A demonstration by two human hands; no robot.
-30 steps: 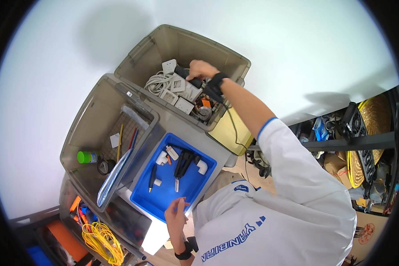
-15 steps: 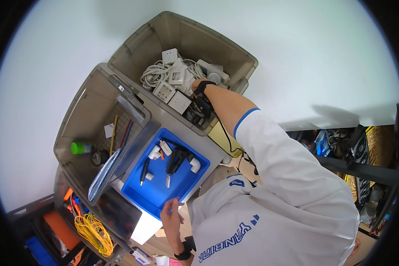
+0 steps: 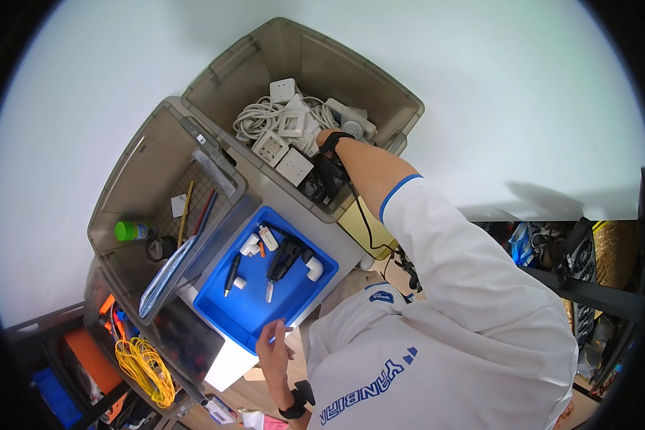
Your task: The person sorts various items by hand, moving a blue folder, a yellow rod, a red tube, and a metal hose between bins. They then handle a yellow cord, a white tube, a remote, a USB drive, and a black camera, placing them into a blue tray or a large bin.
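Note:
My right hand [image 3: 325,138] reaches into the grey-brown bin at the far side [image 3: 380,75], among white electrical parts. Its fingers are mostly hidden, so whether they grip anything does not show. Close to it lie a square white frame [image 3: 292,124], white socket plates [image 3: 294,167], coiled white cable [image 3: 258,118] and a black object with a cord [image 3: 328,175]. At the near edge of the blue tray [image 3: 244,315], my left hand [image 3: 274,352] hovers with fingers loosely bent and apart, holding nothing. The tray contains a black tool [image 3: 287,258], white pipe fittings [image 3: 314,269] and a black pen-like tool [image 3: 232,275].
A second bin [image 3: 132,183] on the left holds a green-capped container [image 3: 127,230], rods and tape. Below it, another bin contains yellow cable [image 3: 145,365]. Dark shelving [image 3: 588,290] with mixed items stands on the right. A pale yellow box [image 3: 364,229] sits beside the far bin.
The view has shifted slightly, so the bins appear a little further right. My right hand stays in the far bin, and my left hand stays by the tray's near edge.

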